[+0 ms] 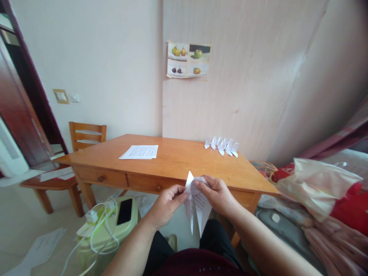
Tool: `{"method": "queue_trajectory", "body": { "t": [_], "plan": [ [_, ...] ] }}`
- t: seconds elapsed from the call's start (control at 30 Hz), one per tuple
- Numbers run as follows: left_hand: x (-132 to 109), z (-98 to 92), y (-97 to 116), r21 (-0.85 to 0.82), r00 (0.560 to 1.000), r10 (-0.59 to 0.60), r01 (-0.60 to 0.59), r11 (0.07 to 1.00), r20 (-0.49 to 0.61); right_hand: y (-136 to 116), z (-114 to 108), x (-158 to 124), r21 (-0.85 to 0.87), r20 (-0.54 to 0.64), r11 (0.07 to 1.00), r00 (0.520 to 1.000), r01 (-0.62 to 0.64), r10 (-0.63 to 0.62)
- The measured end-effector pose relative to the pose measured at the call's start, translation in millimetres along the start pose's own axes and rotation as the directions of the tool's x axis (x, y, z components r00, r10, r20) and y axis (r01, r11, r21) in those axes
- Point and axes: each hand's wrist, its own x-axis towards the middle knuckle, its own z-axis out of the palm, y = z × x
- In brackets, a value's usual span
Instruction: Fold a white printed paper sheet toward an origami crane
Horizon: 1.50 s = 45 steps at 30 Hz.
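Observation:
Between my hands, just in front of the table's near edge, is a piece of folded printed paper (202,205) with one point up and two long points hanging down. My left hand (169,205) pinches its left edge between thumb and fingers. My right hand (218,193) grips the upper right part, thumb on the near face and fingers behind, mostly hidden. Several small folded paper pieces (221,145) stand in a group at the table's back right. A stack of printed sheets (140,151) lies flat on the left half of the table.
The wooden table (178,161) has drawers in front. At left are a wooden chair (57,183) with papers and a green box (123,235) bearing a phone (124,211) and white cables (105,222). Bags (316,188) and cloth pile up at right. Paper (43,245) lies on the floor.

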Motion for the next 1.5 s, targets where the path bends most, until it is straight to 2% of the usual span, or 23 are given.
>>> {"method": "queue_trajectory", "body": {
  "t": [0.17,0.3,0.4,0.53,0.7,0.87,1.1,1.3,1.5],
  "plan": [
    [9,-3.1,-5,0.0,0.996,0.001,-0.001,1.0,-0.089,10,-5,6,-0.09,-0.066,0.992,0.994,0.084,-0.09],
    [34,-9.5,-18,-0.022,0.988,0.03,-0.034,0.999,-0.152,30,-13,21,-0.232,-0.094,0.967,0.987,0.105,-0.13],
    [62,-14.1,-29,0.026,0.984,0.034,-0.03,0.999,-0.173,46,-22,37,-0.368,-0.122,0.928,0.986,0.063,-0.116],
    [101,-15.1,-42,0.06,0.987,0.034,-0.025,0.998,-0.156,70,-34,61,-0.496,-0.207,0.866,0.977,-0.059,-0.052],
    [144,-12.3,-54,0.118,0.991,0.019,-0.004,0.993,-0.133,102,-51,93,-0.524,-0.285,0.837,0.959,-0.158,0.003],
    [185,-16.9,-70,0.172,0.988,0.011,0.016,0.985,-0.156,125,-66,123,-0.533,-0.316,0.814,0.947,-0.232,0.063],
    [236,-33.3,-91,0.166,0.98,-0.011,0.045,0.985,-0.2,143,-75,159,-0.535,-0.31,0.799,0.944,-0.274,0.116],
    [268,-38.4,-90,0.196,0.994,-0.023,0.043,0.98,-0.105,158,-79,177,-0.538,-0.273,0.791,0.948,-0.29,0.162],
    [299,-39.7,-94,0.322,0.999,0.017,-0.007,0.947,-0.028,156,-95,199,-0.511,-0.108,0.841,0.983,-0.181,0.147]
  ]
}}
